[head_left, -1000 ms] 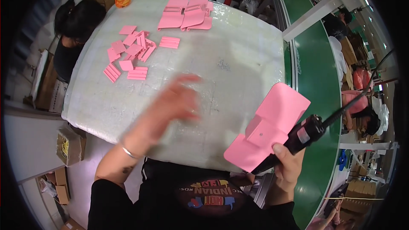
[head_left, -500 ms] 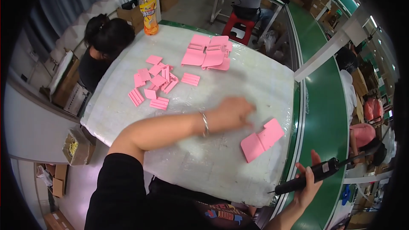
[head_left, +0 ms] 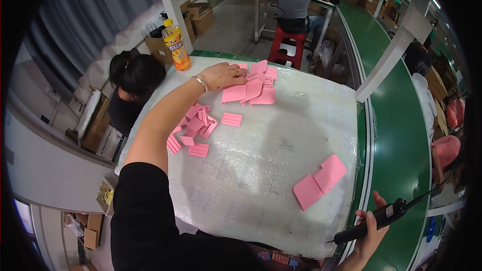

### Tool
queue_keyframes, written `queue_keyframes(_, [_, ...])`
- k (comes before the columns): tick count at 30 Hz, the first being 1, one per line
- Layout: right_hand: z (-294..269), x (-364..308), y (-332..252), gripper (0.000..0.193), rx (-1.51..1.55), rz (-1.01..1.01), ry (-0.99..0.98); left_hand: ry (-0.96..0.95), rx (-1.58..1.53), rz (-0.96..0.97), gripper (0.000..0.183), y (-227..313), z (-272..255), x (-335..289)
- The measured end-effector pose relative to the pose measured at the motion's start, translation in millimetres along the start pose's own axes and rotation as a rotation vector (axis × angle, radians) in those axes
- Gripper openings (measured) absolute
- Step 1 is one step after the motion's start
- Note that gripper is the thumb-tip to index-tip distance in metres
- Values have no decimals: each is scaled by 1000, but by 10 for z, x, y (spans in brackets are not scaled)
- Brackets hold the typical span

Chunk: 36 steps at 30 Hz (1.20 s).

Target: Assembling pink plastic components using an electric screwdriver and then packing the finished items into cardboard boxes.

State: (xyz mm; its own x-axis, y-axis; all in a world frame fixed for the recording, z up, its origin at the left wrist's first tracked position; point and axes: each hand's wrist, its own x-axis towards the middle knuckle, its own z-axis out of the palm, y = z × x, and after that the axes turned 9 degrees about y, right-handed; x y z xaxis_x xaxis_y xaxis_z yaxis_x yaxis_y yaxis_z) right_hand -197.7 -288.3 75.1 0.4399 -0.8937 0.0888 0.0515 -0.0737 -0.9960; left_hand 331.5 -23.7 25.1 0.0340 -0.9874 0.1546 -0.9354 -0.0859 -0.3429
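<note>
My left hand (head_left: 224,76) reaches to the far part of the table. Its fingers are closed together at the left edge of a stack of hinged pink plastic plates (head_left: 262,95), gripping one; the fingertips are partly hidden. A black electric screwdriver (head_left: 371,221) lies in my right hand (head_left: 372,234), its thin bit pointing left over the near right table edge. Left of it rests a separate pink two-panel piece (head_left: 320,182). A heap of small pink parts (head_left: 197,123) lies below my left forearm, partly covered by it, with a ribbed pink piece (head_left: 231,119) just to its right.
Small screws (head_left: 286,144) lie mid-table on the plastic-wrapped white top (head_left: 251,170). A drink bottle (head_left: 176,45) stands at the far left corner. One person (head_left: 133,80) is close at the left; another sits on a red stool (head_left: 287,45). A green conveyor (head_left: 396,155) runs along the right.
My left hand has moved from mid-table, near the two-panel piece, to the far stack, where one plate now sits tilted. My right hand still holds the screwdriver. The view has shifted slightly.
</note>
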Motion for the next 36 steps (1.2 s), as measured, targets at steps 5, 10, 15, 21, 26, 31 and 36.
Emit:
queue_keyframes(5, [47, 24, 9, 65, -9, 2, -31, 75, -80, -10, 65, -13, -223, -111])
queue_keyframes(10, [44, 36, -69, 67, 104, -29, -176, 330, -227, -300, 61, 481, -1341, -262])
queue_keyframes(15, [510, 95, -150, 73, 534, -119, -305, 177, -845, -273, 61, 1913, -1599, -243])
queue_keyframes(21, [1493, 187, -113, 55, 633, -87, -441, 106, -1048, -368, 68, 3158, -1164, -421])
queue_keyframes(26, [2079, 156, 113, 43, 519, -85, -385, 235, -906, -398, 69, 3287, -1095, -425])
queue_keyframes(31, [2045, 219, 268, 41, 452, -114, -383, 305, -926, -419, 68, 3178, -1129, -462])
queue_keyframes(36, [1796, 67, -57, 42, 690, -65, -461, 519, -920, -686, 59, 2865, -1023, -378])
